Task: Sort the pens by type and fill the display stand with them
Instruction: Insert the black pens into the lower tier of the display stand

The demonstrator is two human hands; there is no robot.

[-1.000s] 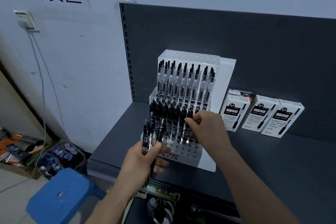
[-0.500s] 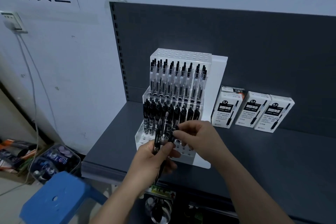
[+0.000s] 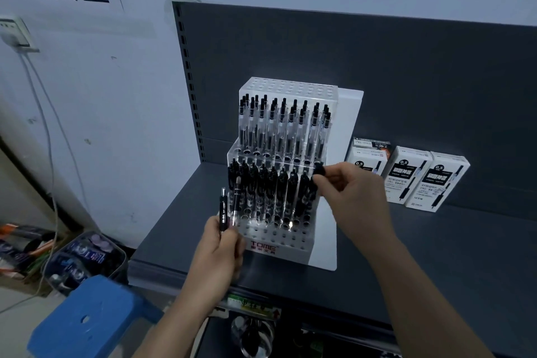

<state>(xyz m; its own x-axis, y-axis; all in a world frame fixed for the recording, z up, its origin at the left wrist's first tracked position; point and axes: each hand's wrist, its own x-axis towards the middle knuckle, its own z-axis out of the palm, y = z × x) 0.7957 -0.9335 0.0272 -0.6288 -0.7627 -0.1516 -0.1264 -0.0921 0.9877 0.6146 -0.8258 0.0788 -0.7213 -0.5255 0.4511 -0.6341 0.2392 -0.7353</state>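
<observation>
A white tiered display stand (image 3: 325, 250) sits on the dark grey shelf (image 3: 453, 264). Its upper tier holds several clear-barrelled pens (image 3: 283, 128); the middle tier holds several black pens (image 3: 266, 189). The front rows of holes are empty. My left hand (image 3: 222, 253) grips two black pens (image 3: 228, 209) upright, just left of the stand's front. My right hand (image 3: 353, 197) pinches one black pen (image 3: 318, 170) by its top at the right end of the middle tier.
Three white pen boxes (image 3: 406, 174) lean against the shelf's back panel to the right of the stand. A blue stool (image 3: 90, 320) stands at lower left, beside a bin of clutter (image 3: 84, 261) on the floor. A cable hangs down the wall on the left.
My right hand took a black pen from the bunch in my left hand and carried it right to the end of the middle tier. My left hand holds fewer pens.
</observation>
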